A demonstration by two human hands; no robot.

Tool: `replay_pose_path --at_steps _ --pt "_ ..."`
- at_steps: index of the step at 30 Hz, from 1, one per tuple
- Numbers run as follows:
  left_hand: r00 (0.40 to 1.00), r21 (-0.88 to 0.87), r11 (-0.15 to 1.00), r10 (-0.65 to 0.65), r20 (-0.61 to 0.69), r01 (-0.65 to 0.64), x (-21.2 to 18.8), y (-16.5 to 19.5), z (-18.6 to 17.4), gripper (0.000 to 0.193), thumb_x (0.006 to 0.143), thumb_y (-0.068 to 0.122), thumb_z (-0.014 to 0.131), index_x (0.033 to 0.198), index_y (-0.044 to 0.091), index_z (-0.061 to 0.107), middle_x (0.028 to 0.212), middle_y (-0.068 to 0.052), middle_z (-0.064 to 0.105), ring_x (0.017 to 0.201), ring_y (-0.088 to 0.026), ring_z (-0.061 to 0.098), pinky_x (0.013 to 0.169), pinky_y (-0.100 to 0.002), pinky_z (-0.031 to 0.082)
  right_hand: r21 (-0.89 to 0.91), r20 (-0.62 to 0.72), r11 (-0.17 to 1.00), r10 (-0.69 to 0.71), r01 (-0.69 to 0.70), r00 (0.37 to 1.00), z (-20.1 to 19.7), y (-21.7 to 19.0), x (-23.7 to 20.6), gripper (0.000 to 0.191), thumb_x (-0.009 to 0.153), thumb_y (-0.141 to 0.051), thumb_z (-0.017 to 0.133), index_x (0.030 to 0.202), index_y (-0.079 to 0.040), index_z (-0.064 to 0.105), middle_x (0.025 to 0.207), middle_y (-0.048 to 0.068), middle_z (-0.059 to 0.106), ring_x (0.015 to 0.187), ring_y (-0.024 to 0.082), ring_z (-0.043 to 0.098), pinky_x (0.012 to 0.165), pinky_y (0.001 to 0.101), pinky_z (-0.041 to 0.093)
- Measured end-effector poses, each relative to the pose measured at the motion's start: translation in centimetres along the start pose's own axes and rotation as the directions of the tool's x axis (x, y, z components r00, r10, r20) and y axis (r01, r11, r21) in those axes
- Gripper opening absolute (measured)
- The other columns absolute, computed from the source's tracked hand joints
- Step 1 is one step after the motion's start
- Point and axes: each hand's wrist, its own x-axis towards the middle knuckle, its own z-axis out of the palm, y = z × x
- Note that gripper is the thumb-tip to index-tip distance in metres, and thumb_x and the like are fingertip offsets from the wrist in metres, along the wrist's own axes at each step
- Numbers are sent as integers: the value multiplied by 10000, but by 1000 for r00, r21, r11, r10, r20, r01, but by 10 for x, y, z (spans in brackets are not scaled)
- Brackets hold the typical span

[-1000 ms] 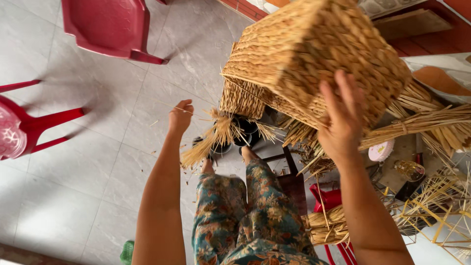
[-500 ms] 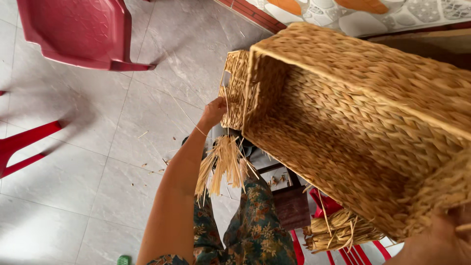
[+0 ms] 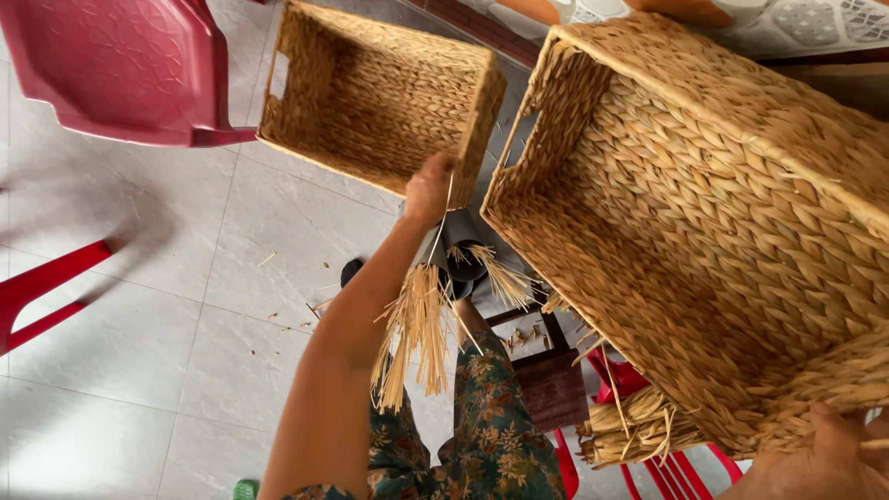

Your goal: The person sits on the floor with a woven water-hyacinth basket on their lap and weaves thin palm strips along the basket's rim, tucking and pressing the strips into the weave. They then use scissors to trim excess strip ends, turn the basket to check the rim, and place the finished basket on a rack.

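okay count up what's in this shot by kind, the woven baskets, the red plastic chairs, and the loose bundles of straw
Woven baskets: 2, a large basket gripped by the right hand and a smaller basket touched by the left hand.
Red plastic chairs: 2, chair seat and chair legs.
Straw bundles: 2, hanging bundle and floor bundle.
Total: 6

There is one view, from a camera worn on the person's head. It looks steeply down past the arms to the tiled floor (image 3: 139, 324) and the person's own patterned trousers (image 3: 482, 417). It sits very near the work: the large woven basket (image 3: 704, 213) fills the right half of the frame and runs off the top and right edges. The smaller woven basket (image 3: 380, 93) and a red plastic chair (image 3: 111, 65) lie farther off, toward the top left corner.
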Motion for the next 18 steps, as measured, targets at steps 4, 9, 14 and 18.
replay_pose_path --at_steps 4,9,14,18 --pt "930 -160 972 211 300 -169 -6 -11 22 342 906 141 660 1248 145 657 1074 -167 729 930 -381 714 783 -468 559 -30 -14 999 33 -34 999 15 -18 -9 429 941 42 499 1364 103 543 1337 221 622 1213 272 687 1069 398 597" --pt "820 -256 910 -137 556 325 -41 -24 19 255 1008 214 649 1230 99 698 1074 -107 785 916 -244 762 809 -387 607 223 -134 972 -45 75 990 45 -12 0 601 818 164 608 1408 87 526 1404 212 614 1203 267 654 1056 365 566" --pt "793 -669 450 -476 380 591 -81 -58 -35 335 1028 159 569 1350 99 640 1178 -72 756 906 -160 707 706 -275 520 532 49 846 -75 38 996 95 12 -3 759 836 203 613 1553 -19 498 1403 96 603 1239 201 606 1060 318 541" --pt "721 -711 385 -647 246 588 -115 -84 -77 361 999 131 559 1355 106 609 1202 -84 728 937 -182 743 733 -291 561 776 224 622 -111 -108 968 180 38 -4 776 875 258 576 1568 -78 483 1501 101 560 1378 202 553 1169 364 474"
